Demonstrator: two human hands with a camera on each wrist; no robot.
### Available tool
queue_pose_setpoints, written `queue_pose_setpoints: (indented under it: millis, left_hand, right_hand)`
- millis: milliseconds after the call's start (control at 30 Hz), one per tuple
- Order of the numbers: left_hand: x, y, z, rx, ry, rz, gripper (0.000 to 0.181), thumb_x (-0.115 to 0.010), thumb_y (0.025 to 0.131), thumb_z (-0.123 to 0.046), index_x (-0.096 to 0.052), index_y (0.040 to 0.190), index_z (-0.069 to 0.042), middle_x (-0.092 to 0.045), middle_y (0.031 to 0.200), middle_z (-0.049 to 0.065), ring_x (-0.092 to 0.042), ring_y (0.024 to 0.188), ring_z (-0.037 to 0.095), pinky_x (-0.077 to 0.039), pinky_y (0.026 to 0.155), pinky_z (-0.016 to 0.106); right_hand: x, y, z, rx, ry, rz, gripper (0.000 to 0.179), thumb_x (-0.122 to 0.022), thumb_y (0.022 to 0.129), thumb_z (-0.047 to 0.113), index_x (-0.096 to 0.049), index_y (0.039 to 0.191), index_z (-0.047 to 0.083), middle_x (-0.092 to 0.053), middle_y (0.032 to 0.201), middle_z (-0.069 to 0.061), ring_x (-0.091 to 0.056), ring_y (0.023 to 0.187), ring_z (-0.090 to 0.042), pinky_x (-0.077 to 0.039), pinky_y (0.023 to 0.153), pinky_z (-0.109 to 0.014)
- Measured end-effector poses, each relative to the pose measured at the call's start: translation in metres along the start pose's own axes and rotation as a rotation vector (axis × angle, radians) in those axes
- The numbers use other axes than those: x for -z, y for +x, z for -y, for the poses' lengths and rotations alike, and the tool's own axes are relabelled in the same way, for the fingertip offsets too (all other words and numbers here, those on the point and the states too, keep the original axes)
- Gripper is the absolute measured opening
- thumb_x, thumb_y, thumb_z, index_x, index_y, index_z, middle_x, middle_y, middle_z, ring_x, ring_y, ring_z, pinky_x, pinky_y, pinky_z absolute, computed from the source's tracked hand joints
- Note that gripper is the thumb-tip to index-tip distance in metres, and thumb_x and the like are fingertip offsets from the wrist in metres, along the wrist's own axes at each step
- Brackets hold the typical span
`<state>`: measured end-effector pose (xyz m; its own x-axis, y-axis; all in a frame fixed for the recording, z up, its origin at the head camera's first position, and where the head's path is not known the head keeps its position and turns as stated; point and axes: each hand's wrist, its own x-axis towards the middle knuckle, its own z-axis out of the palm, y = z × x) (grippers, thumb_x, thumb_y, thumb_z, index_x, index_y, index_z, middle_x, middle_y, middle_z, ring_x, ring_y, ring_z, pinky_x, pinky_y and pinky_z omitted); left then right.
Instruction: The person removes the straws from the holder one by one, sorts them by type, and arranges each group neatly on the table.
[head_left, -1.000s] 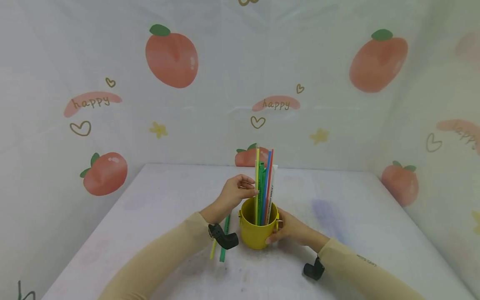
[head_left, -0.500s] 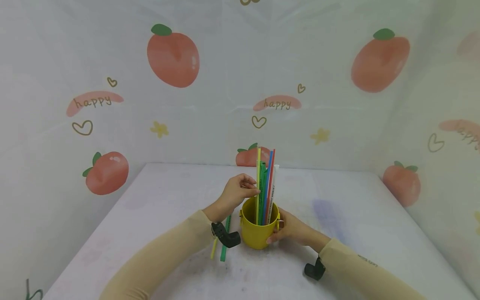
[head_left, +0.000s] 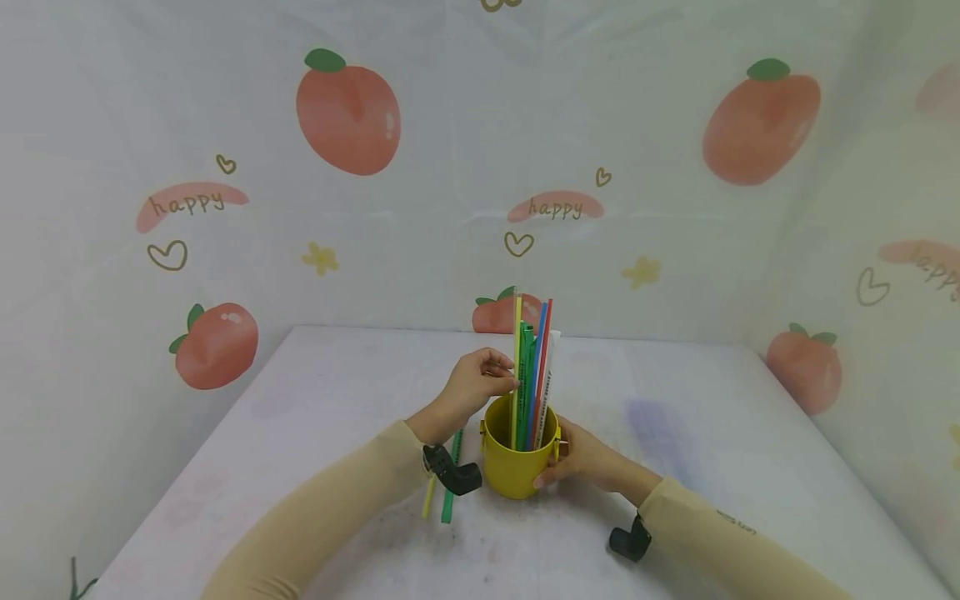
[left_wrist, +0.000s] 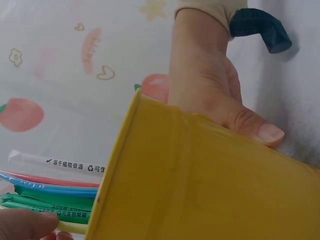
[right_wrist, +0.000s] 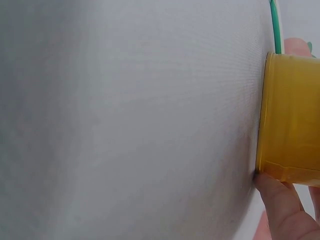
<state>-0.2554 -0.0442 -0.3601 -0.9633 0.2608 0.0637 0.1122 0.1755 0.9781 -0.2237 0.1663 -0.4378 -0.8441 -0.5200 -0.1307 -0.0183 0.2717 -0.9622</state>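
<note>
A small yellow bucket (head_left: 512,475) stands upright on the table, several wrapped drinking straws poking up from it. Beyond its rim, my left hand (head_left: 474,382) pinches a yellow straw (head_left: 517,342) between thumb and fingertips. Beside that straw stand green straws (head_left: 527,358), a blue one (head_left: 537,354), a red one (head_left: 548,333) and a white one (head_left: 551,362). My right hand (head_left: 587,454) grips the bucket's right side, thumb toward the front. In the left wrist view, printing shows on the white straw (left_wrist: 60,164). The right wrist view has fingers (right_wrist: 285,202) at the bucket's base.
A green straw (head_left: 447,504) and a yellow straw (head_left: 428,500) lie on the table left of the bucket, partly behind the left wrist and its black camera mount (head_left: 457,475). A white cloth printed with fruit (head_left: 345,121) hangs behind and at the sides.
The head view has shifted very slightly. Both hands, the bucket and the straws keep nearly the same places.
</note>
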Motion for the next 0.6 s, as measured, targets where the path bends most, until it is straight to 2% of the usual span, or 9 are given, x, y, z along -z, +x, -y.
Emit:
queue_pose_setpoints:
  millis: [200,400,600]
  left_hand:
    - [-0.0004,0.0003,0.0008,0.012,0.006,-0.014,0.023,-0.068,0.083,-0.007,-0.058,0.103,-0.002,-0.058,0.089,0.009,-0.055,0.082,0.018,-0.053,0.077,0.029]
    - [-0.0001,-0.0002,0.0027,-0.003,0.015,-0.027,0.021,-0.068,0.083,-0.008,-0.059,0.102,-0.005,-0.058,0.089,0.007,-0.055,0.084,0.018,-0.052,0.077,0.030]
    - [0.0017,0.0008,0.0042,-0.025,-0.029,-0.031,0.023,-0.068,0.083,-0.006,-0.058,0.103,-0.003,-0.057,0.090,0.009,-0.056,0.081,0.019,-0.053,0.078,0.033]
  right_hand:
    - [0.0007,0.0007,-0.0010,0.007,0.017,0.014,0.093,-0.083,0.067,0.012,-0.029,0.142,0.009,-0.047,0.131,-0.008,-0.044,0.119,-0.027,-0.035,0.103,-0.047]
    - [0.0007,0.0003,-0.0002,0.006,0.018,0.018,0.094,-0.083,0.067,0.012,-0.028,0.143,0.009,-0.047,0.132,-0.008,-0.044,0.119,-0.027,-0.035,0.103,-0.046]
    - [0.0012,0.0007,-0.0007,0.011,0.011,0.012,0.096,-0.084,0.066,0.011,-0.027,0.143,0.009,-0.046,0.133,-0.009,-0.043,0.120,-0.028,-0.034,0.103,-0.046]
